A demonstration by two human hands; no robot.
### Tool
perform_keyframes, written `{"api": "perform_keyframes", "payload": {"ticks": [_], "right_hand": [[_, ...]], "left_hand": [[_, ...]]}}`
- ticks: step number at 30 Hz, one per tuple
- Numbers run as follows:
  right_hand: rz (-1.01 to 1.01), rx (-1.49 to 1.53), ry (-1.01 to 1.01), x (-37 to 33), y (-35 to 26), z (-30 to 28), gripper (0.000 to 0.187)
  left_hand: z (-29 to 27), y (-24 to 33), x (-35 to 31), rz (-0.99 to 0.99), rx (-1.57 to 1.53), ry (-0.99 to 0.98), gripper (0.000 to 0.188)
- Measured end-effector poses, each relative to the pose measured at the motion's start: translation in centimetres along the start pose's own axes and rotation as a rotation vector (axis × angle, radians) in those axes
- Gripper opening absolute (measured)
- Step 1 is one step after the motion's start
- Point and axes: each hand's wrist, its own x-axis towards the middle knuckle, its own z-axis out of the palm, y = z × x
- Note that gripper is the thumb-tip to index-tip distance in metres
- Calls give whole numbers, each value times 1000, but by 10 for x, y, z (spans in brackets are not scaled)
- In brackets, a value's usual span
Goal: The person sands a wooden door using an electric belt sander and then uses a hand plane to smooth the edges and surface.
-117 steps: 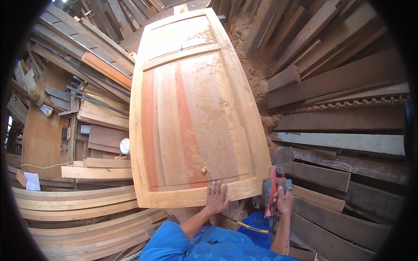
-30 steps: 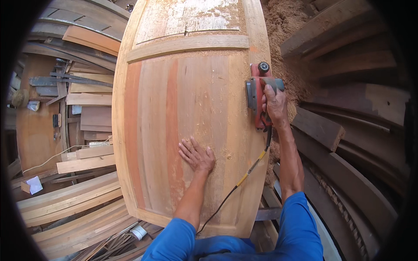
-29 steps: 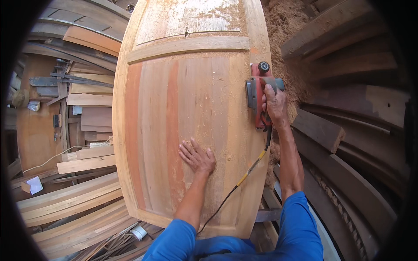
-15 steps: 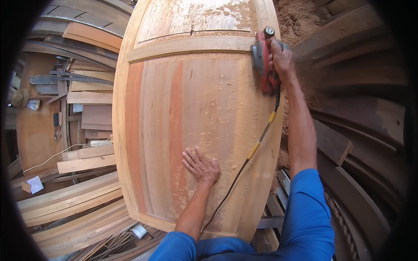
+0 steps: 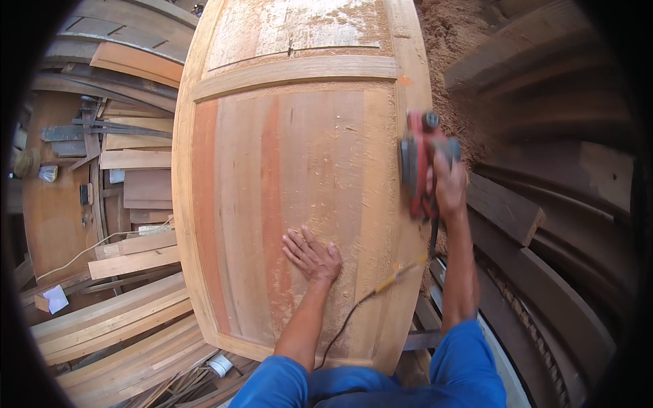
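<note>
A panelled wooden door [image 5: 238, 204] lies flat in front of me, sprinkled with shavings. My right hand [image 5: 450, 182] is wrapped round the handle of a red and grey electric hand planer [image 5: 419, 160], which rests on the door's right frame strip. The planer is slightly blurred. From its rear end a black power cord [image 5: 343, 326] with a yellow section runs back across the door toward my body. Fingers spread, my left hand [image 5: 313, 258] lies flat on the lower middle of the door's panel, holding nothing.
Stacked boards [image 5: 115, 319] and offcuts crowd the left side, with a white cup-like container [image 5: 220, 365] near the lower left. Beyond the door's right edge are heaped wood shavings [image 5: 449, 41] and dark planks [image 5: 558, 285].
My right hand has drawn the planer back toward me along the right frame strip, and the cord has slackened and bent. My left hand stays in place on the panel.
</note>
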Motion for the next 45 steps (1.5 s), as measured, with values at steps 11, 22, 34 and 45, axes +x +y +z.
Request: {"api": "perform_keyframes", "payload": {"ticks": [11, 22, 34, 45], "right_hand": [[256, 66, -28, -262, 63, -41, 45], [133, 72, -43, -116, 51, -12, 48], [-15, 258, 36, -121, 4, -33, 43], [215, 347, 192, -380, 53, -55, 51]], "left_hand": [[1, 3, 1, -54, -2, 23, 90], [7, -3, -2, -81, -2, -34, 91], [8, 0, 1, -53, 3, 10, 91], [36, -13, -2, 5, 16, 135, 88]]}}
